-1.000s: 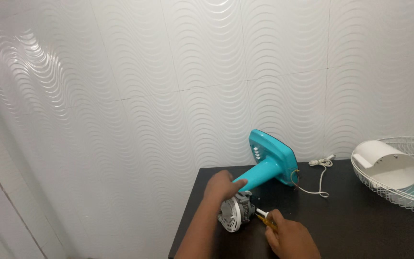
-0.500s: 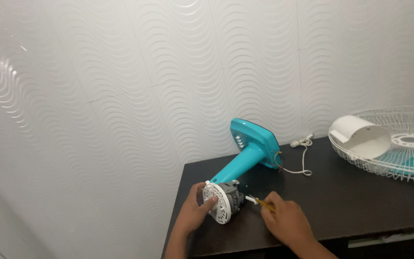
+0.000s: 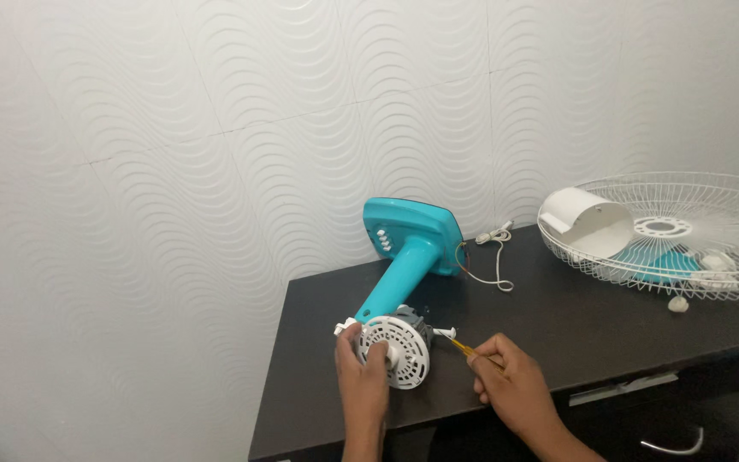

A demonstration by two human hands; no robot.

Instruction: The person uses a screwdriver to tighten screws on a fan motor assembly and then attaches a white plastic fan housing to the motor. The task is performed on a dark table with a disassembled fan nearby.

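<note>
A turquoise fan stand [image 3: 404, 248] lies on its side on a dark table [image 3: 558, 316], its square base toward the wall. At the near end of its neck sits the bare motor [image 3: 397, 346] with a round white slotted cover. My left hand [image 3: 361, 368] grips that cover from the left. My right hand [image 3: 511, 385] holds a thin yellow-handled screwdriver [image 3: 465, 347], its tip at the small white shaft on the motor's right side.
A white wire fan guard [image 3: 686, 235] rests at the table's right, holding a white motor housing [image 3: 588, 221] and turquoise blades. A white cord [image 3: 493, 248] trails from the base. A small white cap [image 3: 678, 304] lies near the guard. A wavy white wall stands behind.
My left hand slid from the turquoise neck down onto the white motor cover. The view has swung left and back, showing more of the table and guard. The screwdriver stays at the motor.
</note>
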